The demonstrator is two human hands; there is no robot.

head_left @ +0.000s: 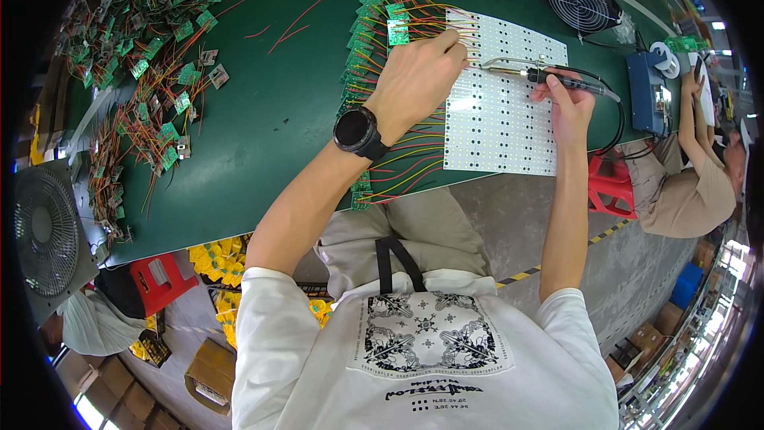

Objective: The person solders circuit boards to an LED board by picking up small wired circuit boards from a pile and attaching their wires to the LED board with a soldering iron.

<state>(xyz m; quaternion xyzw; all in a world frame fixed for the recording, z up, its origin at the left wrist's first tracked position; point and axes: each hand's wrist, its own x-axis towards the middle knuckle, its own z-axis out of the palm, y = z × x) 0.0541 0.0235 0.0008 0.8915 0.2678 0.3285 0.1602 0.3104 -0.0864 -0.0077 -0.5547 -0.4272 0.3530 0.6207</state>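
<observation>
A white board (501,135) dotted with rows of small squares and dark spots lies on the green table. Thin red and yellow wires (414,161) run to its left edge from a column of small green circuit boards (362,48). My left hand (422,72), wearing a black watch, is closed in a pinch on a wire at that edge; the fingertips partly hide the wire. My right hand (567,95) grips the dark handle of a soldering iron (537,76) with a thin metal feed tube above it. The iron's tip points left, close to my left fingertips.
A heap of wired circuit boards (151,40) covers the table's left end. Loose red wires (290,28) lie mid-table. At right stand a black fan (581,0), a blue soldering unit (649,95) and a solder spool (664,60). A co-worker (692,183) sits beyond.
</observation>
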